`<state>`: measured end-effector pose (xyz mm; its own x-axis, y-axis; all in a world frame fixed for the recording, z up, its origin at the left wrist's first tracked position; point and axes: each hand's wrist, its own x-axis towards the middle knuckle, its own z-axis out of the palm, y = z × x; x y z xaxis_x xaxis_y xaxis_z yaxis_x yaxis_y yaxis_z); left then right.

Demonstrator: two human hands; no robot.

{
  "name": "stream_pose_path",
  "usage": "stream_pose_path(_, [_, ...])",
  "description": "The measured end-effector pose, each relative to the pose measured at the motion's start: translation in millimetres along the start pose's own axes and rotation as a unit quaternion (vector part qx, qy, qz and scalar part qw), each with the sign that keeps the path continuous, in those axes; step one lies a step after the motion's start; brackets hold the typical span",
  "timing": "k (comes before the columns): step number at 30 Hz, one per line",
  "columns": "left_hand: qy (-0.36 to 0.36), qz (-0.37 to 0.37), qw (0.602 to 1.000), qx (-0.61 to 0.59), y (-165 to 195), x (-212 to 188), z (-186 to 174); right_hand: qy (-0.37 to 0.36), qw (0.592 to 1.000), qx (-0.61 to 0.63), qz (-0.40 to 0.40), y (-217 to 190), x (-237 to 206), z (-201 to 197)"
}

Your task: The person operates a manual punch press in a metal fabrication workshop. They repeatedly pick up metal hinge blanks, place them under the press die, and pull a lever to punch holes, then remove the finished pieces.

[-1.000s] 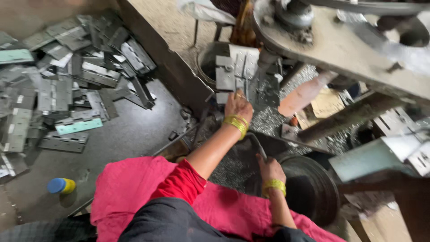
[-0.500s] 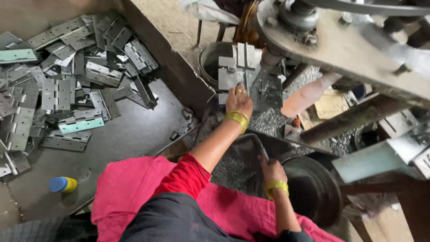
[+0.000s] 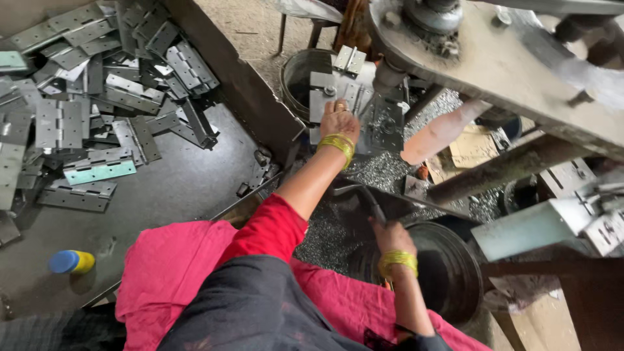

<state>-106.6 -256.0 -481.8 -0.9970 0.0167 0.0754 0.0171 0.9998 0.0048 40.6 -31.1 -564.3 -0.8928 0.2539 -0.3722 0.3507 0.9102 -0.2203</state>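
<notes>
The left hand [image 3: 339, 119], with gold bangles at the wrist, lies flat with its fingers spread over a folded grey metal hinge plate [image 3: 333, 91] that sits on the bed of a heavy grey press machine [image 3: 494, 58], just beside the machine's vertical punch post [image 3: 388, 75]; the hand presses on the plate rather than closing around it. The right hand [image 3: 390, 235], also bangled, is clenched around a dark curved metal lever handle [image 3: 372, 203] that rises from beside a large black flywheel [image 3: 448, 273]. The plainest risk, as I judge it, is to the left fingers: they rest so near the punch that if the lever is worked while the hand is on the plate, they could be caught or pinched. The plate itself may slide, since it is held only by downward pressure, and a skewed plate could be struck off-centre and spoiled or kicked out. Silvery metal chips [image 3: 374, 169] lie thick around the bed and under the forearm, so a bare wrist or arm dragging through them could be cut. The loose pink cloth [image 3: 169, 266] over the lap hangs close to the flywheel and could snag on it. A heap of flat grey hinges [image 3: 97, 97] lies on a dark tray [image 3: 182, 188] well apart on the left, beside a small blue and yellow bottle [image 3: 71, 261].
</notes>
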Motion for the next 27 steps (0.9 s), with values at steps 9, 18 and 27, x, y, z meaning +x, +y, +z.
stream_pose_path(9, [-0.014, -0.003, 1.0, 0.024, 4.1, 19.5, -16.9, 0.002, 0.999, 0.021, 0.024, -2.2, -15.5, 24.2])
stream_pose_path(18, [-0.043, 0.032, 0.997, 0.05, 4.5, -26.1, 1.0, 0.111, 0.989, -0.06, -0.077, -16.0, -6.6, -17.6])
stream_pose_path(27, [0.176, 0.224, 0.944, -0.167, -3.3, -72.6, 5.8, 0.086, 0.991, -0.056, -0.089, -27.9, -12.1, -21.4])
